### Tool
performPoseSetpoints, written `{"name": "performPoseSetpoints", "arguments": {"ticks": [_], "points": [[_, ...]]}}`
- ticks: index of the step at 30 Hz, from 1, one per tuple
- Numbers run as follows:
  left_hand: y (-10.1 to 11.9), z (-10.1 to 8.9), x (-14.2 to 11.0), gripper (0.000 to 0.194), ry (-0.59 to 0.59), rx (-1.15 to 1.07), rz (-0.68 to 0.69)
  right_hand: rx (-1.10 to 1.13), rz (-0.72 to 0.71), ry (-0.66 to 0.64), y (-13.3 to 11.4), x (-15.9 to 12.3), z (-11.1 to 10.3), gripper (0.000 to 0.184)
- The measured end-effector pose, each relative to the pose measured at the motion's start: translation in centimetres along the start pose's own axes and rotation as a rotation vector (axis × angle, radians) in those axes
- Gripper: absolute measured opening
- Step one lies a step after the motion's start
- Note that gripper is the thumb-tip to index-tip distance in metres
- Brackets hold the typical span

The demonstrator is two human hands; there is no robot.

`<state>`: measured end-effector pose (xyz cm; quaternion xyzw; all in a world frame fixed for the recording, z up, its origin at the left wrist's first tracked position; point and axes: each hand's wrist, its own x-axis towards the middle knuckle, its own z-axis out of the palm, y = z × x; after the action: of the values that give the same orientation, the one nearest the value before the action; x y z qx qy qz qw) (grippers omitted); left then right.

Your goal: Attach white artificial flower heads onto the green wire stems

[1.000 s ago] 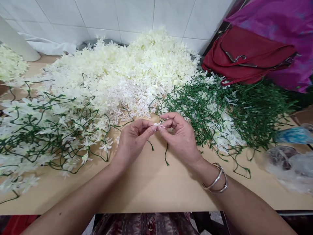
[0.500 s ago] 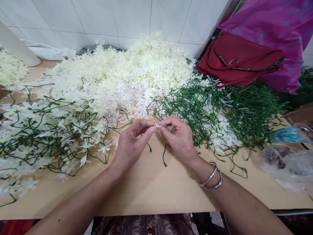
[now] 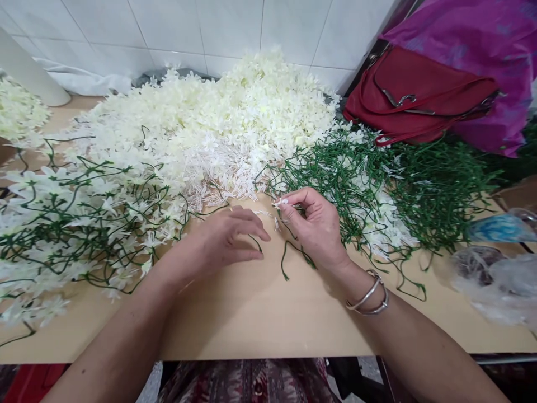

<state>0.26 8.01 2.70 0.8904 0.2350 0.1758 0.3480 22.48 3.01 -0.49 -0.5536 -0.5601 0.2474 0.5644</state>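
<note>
Head view: the fingers of the right hand (image 3: pixel 318 226) pinch a small white piece (image 3: pixel 282 202) at that hand's ten o'clock. The left hand's (image 3: pixel 222 238) fingers are loosely parted above the worktop (image 3: pixel 251 324); a white flower heap (image 3: pixel 260 106) lies toward twelve, green stems (image 3: pixel 440 184) toward two.

Cool, even light falls here, seemingly from overhead, and the flowers (image 3: pixel 251 106) are so bright that petals at the top of the heap nearly wash together. There's a faint sheen on the tiles (image 3: pixel 230 28), a glint off the bangles (image 3: pixel 381 305). Soft shadows spread over the table (image 3: pixel 268 330) beside both arms (image 3: pixel 126 319), which stretch oddly wide toward the bottom corners. The plastic (image 3: pixel 507 285) at right looks hazy.
</note>
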Motion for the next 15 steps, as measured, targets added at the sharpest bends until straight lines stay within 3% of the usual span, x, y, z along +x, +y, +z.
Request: {"name": "performPoseSetpoints", "arguments": {"ticks": [3,5,9,12,15], "points": [[-0.5,0.3,0.2,0.014,-0.113,0.068,0.052,-0.007,0.018,0.018,0.0,0.2,0.0,0.006],[-0.7,0.7,0.3,0.009,-0.111,0.109,0.084,-0.006,0.041,0.023,0.1,0.2,0.1,0.006],[-0.4,1.4,0.6,0.015,-0.111,0.237,0.091,0.054,0.093,0.004,0.3,0.2,0.2,0.006],[-0.1,2.0,0.7,0.017,-0.072,0.352,0.065,0.165,0.141,-0.036,0.2,0.3,0.2,0.009],[-0.2,2.2,0.8,0.015,0.027,0.308,0.024,0.267,0.178,-0.077,0.2,0.3,0.2,0.016]]}}
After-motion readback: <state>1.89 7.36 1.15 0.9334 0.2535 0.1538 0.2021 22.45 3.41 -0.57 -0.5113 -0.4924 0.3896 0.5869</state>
